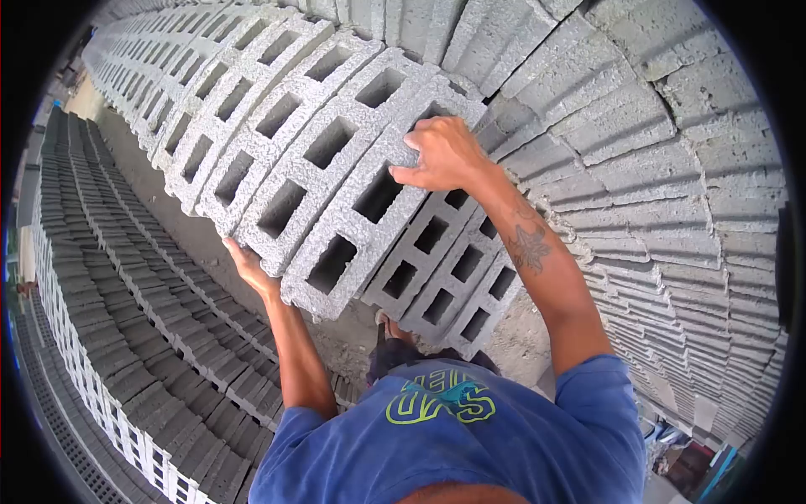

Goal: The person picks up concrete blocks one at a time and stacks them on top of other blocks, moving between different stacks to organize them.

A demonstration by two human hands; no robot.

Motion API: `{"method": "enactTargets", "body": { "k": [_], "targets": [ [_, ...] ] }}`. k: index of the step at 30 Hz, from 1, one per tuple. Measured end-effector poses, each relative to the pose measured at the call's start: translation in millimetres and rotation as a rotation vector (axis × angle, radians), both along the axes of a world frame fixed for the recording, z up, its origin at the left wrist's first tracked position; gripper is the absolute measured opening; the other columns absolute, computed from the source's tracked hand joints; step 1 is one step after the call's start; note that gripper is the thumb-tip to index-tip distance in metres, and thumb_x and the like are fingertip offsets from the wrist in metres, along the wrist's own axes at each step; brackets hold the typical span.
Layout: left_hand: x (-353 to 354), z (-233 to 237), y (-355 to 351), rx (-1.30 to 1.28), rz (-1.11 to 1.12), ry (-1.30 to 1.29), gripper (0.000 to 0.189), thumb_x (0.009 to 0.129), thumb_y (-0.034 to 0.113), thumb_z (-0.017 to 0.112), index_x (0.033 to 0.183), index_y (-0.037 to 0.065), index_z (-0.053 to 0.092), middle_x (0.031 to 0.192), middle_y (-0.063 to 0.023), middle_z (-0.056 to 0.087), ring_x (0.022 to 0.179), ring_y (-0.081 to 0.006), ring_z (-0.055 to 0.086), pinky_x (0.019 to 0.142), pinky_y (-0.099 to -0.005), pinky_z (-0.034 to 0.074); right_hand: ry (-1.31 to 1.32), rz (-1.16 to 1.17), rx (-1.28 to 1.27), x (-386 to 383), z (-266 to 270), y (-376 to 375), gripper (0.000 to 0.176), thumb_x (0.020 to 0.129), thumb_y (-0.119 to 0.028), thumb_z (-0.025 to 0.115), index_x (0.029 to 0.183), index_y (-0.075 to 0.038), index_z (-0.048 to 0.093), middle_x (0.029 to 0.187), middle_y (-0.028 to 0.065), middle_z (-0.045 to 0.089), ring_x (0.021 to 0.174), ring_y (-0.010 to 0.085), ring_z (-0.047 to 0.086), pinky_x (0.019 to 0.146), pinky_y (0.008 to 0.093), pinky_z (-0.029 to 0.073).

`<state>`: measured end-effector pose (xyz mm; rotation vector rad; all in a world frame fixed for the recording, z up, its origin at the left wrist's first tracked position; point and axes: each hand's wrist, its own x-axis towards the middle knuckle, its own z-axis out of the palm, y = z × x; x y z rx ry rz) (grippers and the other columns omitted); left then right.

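Note:
A grey hollow concrete block [358, 233] with rectangular holes stands at the near end of a row of similar blocks. My right hand [443, 154] is closed on this block, its thumb and fingers hooked into two holes across the web between them. At the lower left end of the row, my left hand [250, 267] presses against the block ends from the side. Most of its fingers are hidden behind the concrete, and its fingertip shows at the edge of a neighbouring block [281, 206].
More hollow blocks [435, 271] sit lower down, close to my legs and feet. A tall wall of stacked blocks [646, 143] rises on the right. Long rows of blocks [151, 311] line the left, across a narrow dirt strip [159, 193].

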<state>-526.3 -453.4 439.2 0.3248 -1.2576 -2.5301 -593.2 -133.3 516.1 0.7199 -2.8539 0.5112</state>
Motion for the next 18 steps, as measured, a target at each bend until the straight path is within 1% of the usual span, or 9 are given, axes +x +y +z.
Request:
{"method": "enactTargets", "body": {
  "k": [2,4,6,9,10,11,13,15,18],
  "targets": [
    [-1,-1,-3,0.025,-0.041,0.004,0.056,0.102,0.040,0.029,0.138,-0.002,0.033,0.136,-0.0171,0.044,0.122,-0.0284,0.048,0.103,-0.0411,0.038,-0.004,0.024,0.018,-3,-3,0,0.046,0.064,-0.044,0.067,0.061,0.001,0.065,0.060,0.0162,0.061,0.062,0.0351,0.062,0.062,0.0430,0.050],
    [7,-19,-20,-0.151,-0.024,-0.053,0.055,0.102,0.038,0.028,0.138,-0.003,0.034,0.136,-0.0172,0.044,0.122,-0.0274,0.048,0.104,-0.0422,0.038,-0.022,0.027,-0.043,1,-9,-2,0.045,0.064,-0.044,0.069,0.057,0.000,0.060,0.059,0.0149,0.058,0.060,0.0346,0.060,0.059,0.0434,0.047],
    [6,-8,-3,-0.116,0.052,0.019,0.053,0.103,0.035,0.029,0.137,-0.004,0.035,0.134,-0.0160,0.047,0.120,-0.0241,0.049,0.103,-0.0381,0.037,0.027,0.013,-0.076,-6,-9,5,0.045,0.064,-0.043,0.070,0.053,-0.002,0.056,0.058,0.0136,0.055,0.058,0.0342,0.058,0.056,0.0438,0.045],
    [36,7,22,-0.433,0.257,-0.098,0.063,0.100,0.045,0.027,0.146,0.001,0.023,0.150,-0.0184,0.026,0.139,-0.0277,0.022,0.112,-0.0446,0.014,0.051,0.057,-0.012,1,-13,5,0.044,0.064,-0.042,0.065,0.054,0.000,0.057,0.050,0.0167,0.054,0.052,0.0353,0.056,0.054,0.0449,0.046],
    [42,4,20,-0.098,0.192,-0.067,0.067,0.099,0.048,0.026,0.149,0.004,0.016,0.154,-0.0173,0.016,0.142,-0.0300,0.010,0.112,-0.0477,0.004,0.040,0.040,0.037,2,-13,3,0.046,0.065,-0.043,0.066,0.054,0.001,0.054,0.051,0.0164,0.052,0.053,0.0361,0.055,0.054,0.0453,0.044],
    [52,-4,21,-0.085,0.193,-0.062,0.067,0.099,0.048,0.026,0.149,0.004,0.016,0.154,-0.0173,0.016,0.142,-0.0300,0.010,0.112,-0.0477,0.004,0.030,0.028,0.096,3,-9,5,0.049,0.066,-0.044,0.066,0.054,0.001,0.051,0.052,0.0162,0.049,0.054,0.0368,0.053,0.054,0.0458,0.042],
    [73,-23,20,-0.355,0.241,0.075,0.067,0.099,0.046,0.026,0.149,0.003,0.015,0.153,-0.0187,0.015,0.142,-0.0317,0.013,0.113,-0.0468,0.006,0.028,0.007,0.094,6,-6,3,0.050,0.066,-0.044,0.066,0.053,0.001,0.048,0.048,0.0169,0.046,0.051,0.0383,0.050,0.054,0.0462,0.041],
    [75,-26,37,-0.326,0.175,0.105,0.067,0.099,0.046,0.025,0.148,0.002,0.016,0.153,-0.0200,0.014,0.141,-0.0328,0.016,0.114,-0.0475,0.011,-0.003,-0.015,0.082,5,-8,3,0.050,0.066,-0.044,0.066,0.052,0.001,0.047,0.047,0.0167,0.047,0.051,0.0378,0.050,0.054,0.0462,0.041],
    [54,-20,50,-0.002,0.258,0.194,0.067,0.099,0.045,0.026,0.148,0.002,0.015,0.150,-0.0205,0.019,0.139,-0.0301,0.021,0.113,-0.0472,0.019,0.040,-0.011,0.044,-8,-7,5,0.049,0.065,-0.043,0.066,0.052,0.001,0.047,0.048,0.0168,0.048,0.051,0.0380,0.050,0.053,0.0462,0.041]
  ]
}}
